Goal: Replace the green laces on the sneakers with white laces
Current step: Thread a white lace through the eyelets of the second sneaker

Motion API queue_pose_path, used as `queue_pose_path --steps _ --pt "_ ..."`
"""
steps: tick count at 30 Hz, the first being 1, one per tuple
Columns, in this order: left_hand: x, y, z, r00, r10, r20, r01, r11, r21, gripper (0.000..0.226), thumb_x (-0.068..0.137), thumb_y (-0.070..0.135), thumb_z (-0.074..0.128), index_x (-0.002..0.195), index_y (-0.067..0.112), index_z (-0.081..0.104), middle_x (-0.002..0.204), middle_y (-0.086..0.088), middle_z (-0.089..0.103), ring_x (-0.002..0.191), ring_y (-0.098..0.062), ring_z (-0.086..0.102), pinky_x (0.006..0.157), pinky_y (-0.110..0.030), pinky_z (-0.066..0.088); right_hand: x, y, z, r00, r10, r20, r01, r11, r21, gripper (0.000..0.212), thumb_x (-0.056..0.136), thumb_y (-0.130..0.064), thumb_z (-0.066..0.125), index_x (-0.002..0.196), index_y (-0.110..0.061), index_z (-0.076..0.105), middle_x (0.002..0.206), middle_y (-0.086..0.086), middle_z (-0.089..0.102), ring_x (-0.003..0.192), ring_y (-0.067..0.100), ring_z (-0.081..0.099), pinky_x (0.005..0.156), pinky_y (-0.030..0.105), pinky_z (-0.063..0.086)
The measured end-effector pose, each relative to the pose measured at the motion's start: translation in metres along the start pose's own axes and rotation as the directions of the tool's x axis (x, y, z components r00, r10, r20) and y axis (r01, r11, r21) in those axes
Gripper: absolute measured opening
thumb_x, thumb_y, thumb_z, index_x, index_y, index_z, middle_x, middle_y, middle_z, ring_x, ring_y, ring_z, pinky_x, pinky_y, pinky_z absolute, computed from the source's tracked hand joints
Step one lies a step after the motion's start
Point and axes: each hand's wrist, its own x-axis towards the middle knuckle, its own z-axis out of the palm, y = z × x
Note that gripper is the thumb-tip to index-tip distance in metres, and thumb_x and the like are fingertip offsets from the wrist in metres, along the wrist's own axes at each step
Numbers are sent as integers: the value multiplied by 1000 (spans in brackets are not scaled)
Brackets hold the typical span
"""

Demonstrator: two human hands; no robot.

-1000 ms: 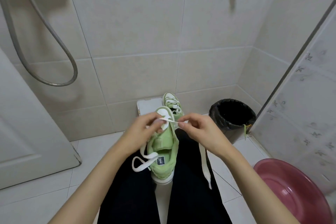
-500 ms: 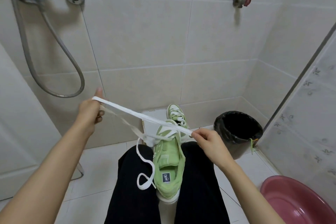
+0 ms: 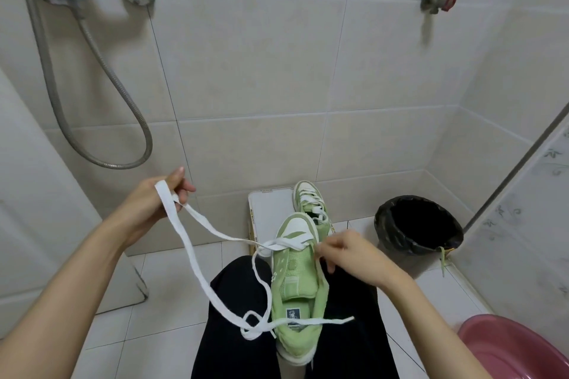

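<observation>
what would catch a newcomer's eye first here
A long white lace stretches from the raised left hand, which grips it, down to a green sneaker on the person's lap. There the right hand pinches the sneaker's edge. A second sneaker sits on a white box against the tiled wall, with a black bin to its right.

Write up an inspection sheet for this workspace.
Surface: tiled floor; the green sneaker lies on the person's lap.
Job's things: white lace threaded through its toe-end eyelets; second sneaker, laced white, on a white box.
Clutter: black bin, pink basin.
Hands: left hand grips the lace, raised; right hand pinches the sneaker's eyelet edge.
Cables: nothing seen.
Surroundings: tiled walls, shower hose, wall tap.
</observation>
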Motion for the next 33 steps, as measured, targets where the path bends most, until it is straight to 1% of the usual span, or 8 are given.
queue_pose_path --steps 3,8,11,15,21,25,30,33 --pt "3 -4 4 1000 0 -1 0 999 40 38 83 45 56 85 8 66 58 3 49 49 -9 40 53 -22 36 36 -6 11 963 -53 -263 44 998 -41 15 89 -34 62 79 -25 68 73 -9 60 68 -2 49 68 28 40" --pt "1 -21 8 996 -33 84 20 988 150 6 87 15 65 91 14 70 63 9 59 60 -5 53 61 -17 45 76 -4 51 993 0 -117 -64 838 -542 26 87 -39 60 103 -20 66 113 3 55 111 24 41 90 33 33" --pt "-5 -28 5 930 -153 335 19 928 373 24 87 -5 59 97 14 70 72 12 65 70 -2 59 69 -12 47 74 -5 55 992 -8 -125 -6 993 -114 5 84 -18 60 80 -19 57 93 4 60 93 19 52 83 37 43" --pt "-10 -31 13 796 -408 446 22 756 654 28 87 -5 54 99 16 67 68 14 52 63 -2 45 65 -15 39 51 -11 33 990 -138 -37 139 875 464 11 77 -10 49 85 -15 55 66 6 65 70 13 59 72 20 46" --pt "-2 -41 47 901 -295 318 -75 616 784 42 87 -4 42 116 19 59 115 5 54 85 -4 45 73 -9 34 2 -14 -6 937 -340 80 240 793 559 24 77 -10 37 89 -11 57 51 15 59 60 30 62 71 37 49" --pt "-1 -42 103 970 40 240 -169 821 545 25 92 3 46 92 16 68 96 3 67 88 -14 58 81 -12 43 -32 -11 -3 924 -351 154 230 829 509 16 82 -7 38 89 -12 52 54 14 61 65 33 64 74 35 49" --pt "-13 -35 173 849 -326 415 96 868 487 50 89 56 50 76 11 68 68 0 72 56 -6 64 55 -21 48 -56 -13 5 928 -360 102 262 820 510 12 83 -3 36 85 -9 46 55 15 63 64 30 62 73 33 48" --pt "-18 -35 194 822 -372 432 170 884 436 24 88 26 64 69 10 63 50 4 64 43 -3 58 41 -15 42 -63 -10 9 936 -344 71 259 814 520 10 90 -13 40 87 -4 45 55 13 63 62 27 62 73 32 47"
